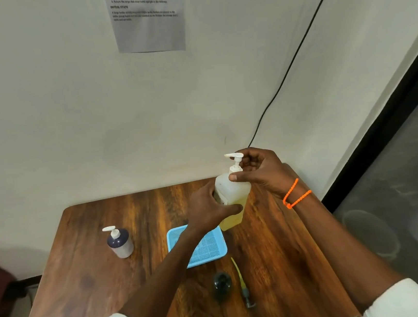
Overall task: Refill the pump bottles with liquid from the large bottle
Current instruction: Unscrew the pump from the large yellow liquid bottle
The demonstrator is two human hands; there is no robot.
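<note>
I see the clear pump bottle (pixel 232 196) held up above the surface (pixel 99 269), toward its far edge at about one o'clock from the blue tray (pixel 198 246). My left hand (pixel 208 209) wraps its body from the nine o'clock side, fingers (pixel 230 210) curled round the lower half, thumb across the front. My right hand (pixel 259 171) comes in from three o'clock: its thumb lies against the bottle's shoulder and its curled fingers (pixel 249 160) close around the white pump head (pixel 236 159), whose nozzle points to nine o'clock. The bottle holds pale yellow liquid in its lower part; the upper part looks clear. Orange bands (pixel 295 193) circle the right wrist.

At nine o'clock from the tray, well apart, a second pump bottle (pixel 119 242) stands upright, dark blue above, pale below, pump fitted. At six o'clock from the tray sits a dark round bottle (pixel 222 285), seen from above; its contents I cannot tell. Just beside it, at three o'clock, lies a loose pump with a yellowish tube (pixel 240 279).
</note>
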